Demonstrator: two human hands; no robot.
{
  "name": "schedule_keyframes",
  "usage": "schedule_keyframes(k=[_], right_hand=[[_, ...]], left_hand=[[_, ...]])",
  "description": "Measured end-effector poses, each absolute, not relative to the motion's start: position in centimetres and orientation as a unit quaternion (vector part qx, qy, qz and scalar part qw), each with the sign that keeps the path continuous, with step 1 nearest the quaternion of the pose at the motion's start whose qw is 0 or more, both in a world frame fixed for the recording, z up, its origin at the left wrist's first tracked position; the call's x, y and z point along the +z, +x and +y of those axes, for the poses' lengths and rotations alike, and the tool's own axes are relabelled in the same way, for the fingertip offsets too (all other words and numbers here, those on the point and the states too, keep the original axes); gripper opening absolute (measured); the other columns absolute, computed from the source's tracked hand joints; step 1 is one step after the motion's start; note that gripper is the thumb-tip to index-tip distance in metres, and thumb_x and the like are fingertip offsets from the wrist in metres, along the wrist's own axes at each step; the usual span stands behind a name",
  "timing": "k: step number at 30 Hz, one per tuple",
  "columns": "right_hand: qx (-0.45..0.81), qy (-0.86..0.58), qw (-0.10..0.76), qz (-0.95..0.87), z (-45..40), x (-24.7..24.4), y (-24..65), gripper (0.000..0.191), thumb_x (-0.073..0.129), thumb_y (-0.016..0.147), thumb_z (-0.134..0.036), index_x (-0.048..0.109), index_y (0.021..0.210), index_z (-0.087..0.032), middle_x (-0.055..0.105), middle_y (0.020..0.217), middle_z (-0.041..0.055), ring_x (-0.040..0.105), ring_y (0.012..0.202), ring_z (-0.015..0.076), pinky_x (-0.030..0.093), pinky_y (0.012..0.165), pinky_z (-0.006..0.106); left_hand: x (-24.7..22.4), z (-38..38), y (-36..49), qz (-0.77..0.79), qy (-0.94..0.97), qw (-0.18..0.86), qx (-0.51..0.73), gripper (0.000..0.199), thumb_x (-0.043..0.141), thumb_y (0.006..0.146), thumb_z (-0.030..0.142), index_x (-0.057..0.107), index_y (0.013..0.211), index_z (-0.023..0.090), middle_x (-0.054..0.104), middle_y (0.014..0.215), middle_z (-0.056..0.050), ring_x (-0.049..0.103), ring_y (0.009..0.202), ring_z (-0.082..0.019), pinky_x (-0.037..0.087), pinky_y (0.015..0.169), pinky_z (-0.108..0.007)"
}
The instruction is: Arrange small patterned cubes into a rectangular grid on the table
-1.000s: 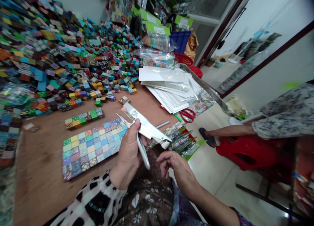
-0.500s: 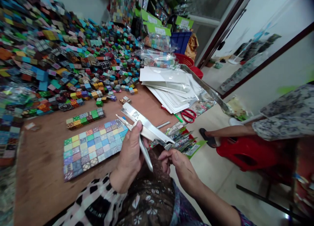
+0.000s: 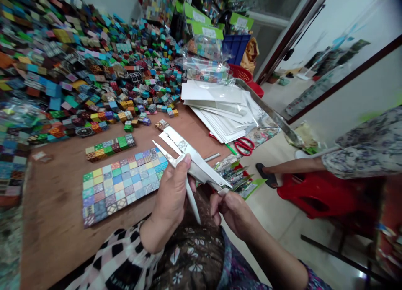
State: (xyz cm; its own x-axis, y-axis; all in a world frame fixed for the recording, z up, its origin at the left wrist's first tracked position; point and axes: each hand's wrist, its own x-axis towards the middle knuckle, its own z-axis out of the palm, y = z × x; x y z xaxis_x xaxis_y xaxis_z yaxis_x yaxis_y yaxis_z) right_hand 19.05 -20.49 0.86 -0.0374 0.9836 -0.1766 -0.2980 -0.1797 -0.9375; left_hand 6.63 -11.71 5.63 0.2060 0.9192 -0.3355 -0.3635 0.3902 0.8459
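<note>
A silver plier stapler [image 3: 201, 166] is in my left hand [image 3: 171, 198], whose thumb and fingers wrap round its middle. Its narrow jaws point away to the upper left, and its lower handle hangs toward my lap. At the stapler's back end, the closed fingers of my right hand [image 3: 237, 210] pinch a small metal part there. Those fingers partly hide that part. To the left lies a flat panel of colourful small squares [image 3: 121, 183], partly behind my left hand. A short row of patterned blocks [image 3: 110, 147] lies beyond the panel.
A large heap of coloured blocks [image 3: 103, 63] covers the table's back left. White cards [image 3: 216, 101] lie at the back right, near red-handled scissors [image 3: 244, 146]. Packets in a red container [image 3: 240, 177] stand by the table's edge. A person's leg [image 3: 295, 167] shows right, beside a red stool [image 3: 314, 193].
The stapler and both hands have shifted slightly to the right in view. My right hand's fingers have closed in on the stapler's back end.
</note>
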Motion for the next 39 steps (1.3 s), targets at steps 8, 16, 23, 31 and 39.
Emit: schedule_keyframes(k=[8, 16, 23, 31, 39], right_hand=[[0.674, -0.445, 0.528, -0.262, -20.0, 1.2, 19.0, 0.067, 0.048, 0.075, -0.085, 0.053, 0.06, -0.019, 0.047, 0.044, -0.0015, 0.042, 0.042, 0.0121, 0.031, 0.045, 0.026], [0.721, -0.395, 0.534, -0.196, -20.0, 1.9, 19.2, 0.06, 0.052, 0.078, -0.079, 0.051, 0.062, -0.021, 0.041, 0.039, -0.0053, 0.037, 0.038, 0.0102, 0.032, 0.041, 0.023], [0.743, -0.359, 0.535, -0.179, -19.9, 2.0, 19.3, 0.056, 0.053, 0.082, -0.073, 0.05, 0.06, -0.021, 0.04, 0.036, -0.0065, 0.032, 0.033, 0.0082, 0.031, 0.036, 0.019], [0.763, -0.33, 0.535, -0.149, -19.7, 1.7, 19.5, 0.053, 0.059, 0.083, -0.066, 0.053, 0.059, -0.019, 0.045, 0.035, -0.0051, 0.031, 0.031, 0.0066, 0.033, 0.034, 0.018], [0.78, -0.305, 0.529, -0.139, -19.8, 1.4, 19.9, 0.054, 0.054, 0.088, -0.064, 0.055, 0.06, -0.018, 0.045, 0.036, -0.005, 0.033, 0.031, 0.0069, 0.033, 0.033, 0.017]], left_hand=[[5.9, -12.2, 6.9, 0.476, 0.321, 0.7, 0.424, 0.031, 0.071, 0.073, 0.044, 0.052, 0.07, 0.02, 0.05, 0.048, 0.007, 0.043, 0.038, -0.008, 0.035, 0.036, -0.018], [6.4, -12.6, 6.6, 0.475, 0.329, 0.711, 0.401, 0.03, 0.073, 0.07, 0.042, 0.051, 0.074, 0.022, 0.051, 0.048, 0.008, 0.043, 0.035, -0.008, 0.036, 0.032, -0.019], [6.8, -12.6, 6.5, 0.458, 0.338, 0.72, 0.398, 0.028, 0.073, 0.07, 0.04, 0.053, 0.073, 0.021, 0.051, 0.048, 0.007, 0.044, 0.035, -0.008, 0.037, 0.032, -0.019], [7.0, -12.5, 6.2, 0.453, 0.359, 0.718, 0.388, 0.029, 0.072, 0.073, 0.042, 0.054, 0.075, 0.02, 0.054, 0.052, 0.006, 0.046, 0.038, -0.009, 0.04, 0.035, -0.019], [7.2, -12.6, 6.2, 0.434, 0.369, 0.726, 0.386, 0.028, 0.072, 0.075, 0.041, 0.054, 0.078, 0.019, 0.053, 0.055, 0.006, 0.044, 0.039, -0.008, 0.041, 0.034, -0.018]])
